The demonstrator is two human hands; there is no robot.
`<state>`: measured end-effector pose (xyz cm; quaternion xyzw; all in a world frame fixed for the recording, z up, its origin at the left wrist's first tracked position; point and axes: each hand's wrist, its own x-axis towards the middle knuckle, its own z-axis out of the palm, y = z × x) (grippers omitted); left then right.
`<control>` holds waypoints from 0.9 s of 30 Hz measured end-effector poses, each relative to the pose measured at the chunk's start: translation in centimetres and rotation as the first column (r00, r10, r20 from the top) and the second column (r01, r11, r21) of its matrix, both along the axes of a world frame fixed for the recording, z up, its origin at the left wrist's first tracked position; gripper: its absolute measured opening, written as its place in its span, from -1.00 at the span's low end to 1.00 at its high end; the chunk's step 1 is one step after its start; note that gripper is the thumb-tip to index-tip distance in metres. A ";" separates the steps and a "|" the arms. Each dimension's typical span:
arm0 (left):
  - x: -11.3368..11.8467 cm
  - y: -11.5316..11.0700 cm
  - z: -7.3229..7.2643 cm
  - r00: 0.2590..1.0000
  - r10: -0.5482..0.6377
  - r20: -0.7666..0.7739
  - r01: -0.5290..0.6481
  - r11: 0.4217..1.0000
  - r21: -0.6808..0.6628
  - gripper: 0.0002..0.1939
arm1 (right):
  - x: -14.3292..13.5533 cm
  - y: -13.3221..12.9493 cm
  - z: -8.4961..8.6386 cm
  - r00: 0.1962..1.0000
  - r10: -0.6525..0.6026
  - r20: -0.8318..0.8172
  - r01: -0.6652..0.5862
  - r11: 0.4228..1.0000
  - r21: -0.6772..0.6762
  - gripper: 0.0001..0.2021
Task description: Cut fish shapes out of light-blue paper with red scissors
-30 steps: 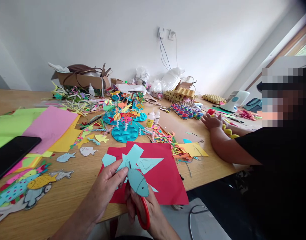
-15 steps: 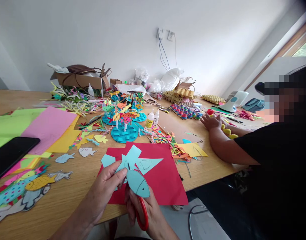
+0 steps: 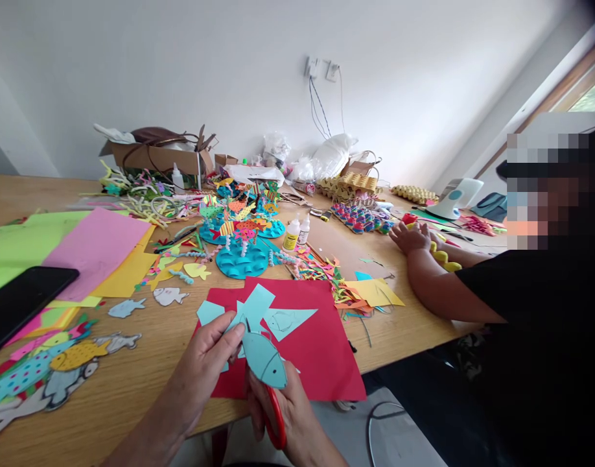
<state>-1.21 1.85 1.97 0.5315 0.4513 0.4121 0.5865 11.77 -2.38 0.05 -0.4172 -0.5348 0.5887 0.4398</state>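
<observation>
A light blue paper fish (image 3: 264, 359) with a drawn eye and gill line is pinched at its tail end by my left hand (image 3: 218, 347). My right hand (image 3: 290, 412) grips red-handled scissors (image 3: 277, 418) beneath the fish; a dark blade tip shows at the tail, and the rest of the blades is hidden by the paper. Under both hands lies a red sheet (image 3: 321, 350) at the table's front edge. On it rest light blue offcuts (image 3: 259, 303) and a triangular piece (image 3: 288, 322) with a pencilled fish.
Cut-out fish (image 3: 78, 355), a black phone (image 3: 30, 301) and coloured sheets (image 3: 96, 250) lie left. Blue egg-carton bases (image 3: 242, 259), glue bottles (image 3: 291, 235) and paper scraps (image 3: 326, 269) are beyond. At right, another person's hands (image 3: 411, 235) work with yellow egg-carton pieces.
The paper fish has shifted slightly left and tilted a little in my hands. Both hands keep their hold, and the other person's hands stay nearly in place.
</observation>
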 end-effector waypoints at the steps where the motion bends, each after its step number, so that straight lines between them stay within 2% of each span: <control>1: 0.0 0.0 0.0 1.000 0.001 -0.004 -0.001 1.000 0.004 -0.71 | 0.0 0.0 0.0 1.000 -0.001 -0.001 0.001 1.000 -0.006 -0.55; 9: 0.0 0.0 0.6 0.999 -0.034 0.020 0.034 0.999 0.023 -0.70 | 0.0 0.1 -0.4 1.000 -0.023 0.002 0.023 1.000 -0.001 -0.54; 15: 0.0 0.0 0.5 0.997 -0.064 0.032 0.064 0.998 0.023 -0.72 | 0.2 0.2 0.2 0.996 -0.004 0.088 0.000 0.999 0.051 -0.47; 20: 0.1 0.0 0.5 0.997 -0.074 0.024 0.073 0.997 0.024 -0.71 | -0.2 0.3 0.1 0.996 -0.087 0.010 0.087 0.996 -0.010 -0.46; 27: 0.1 -0.3 1.2 0.998 -0.056 0.040 0.056 0.998 -0.012 -0.72 | -0.1 0.1 -0.2 0.999 -0.044 0.007 0.044 0.998 -0.041 -0.42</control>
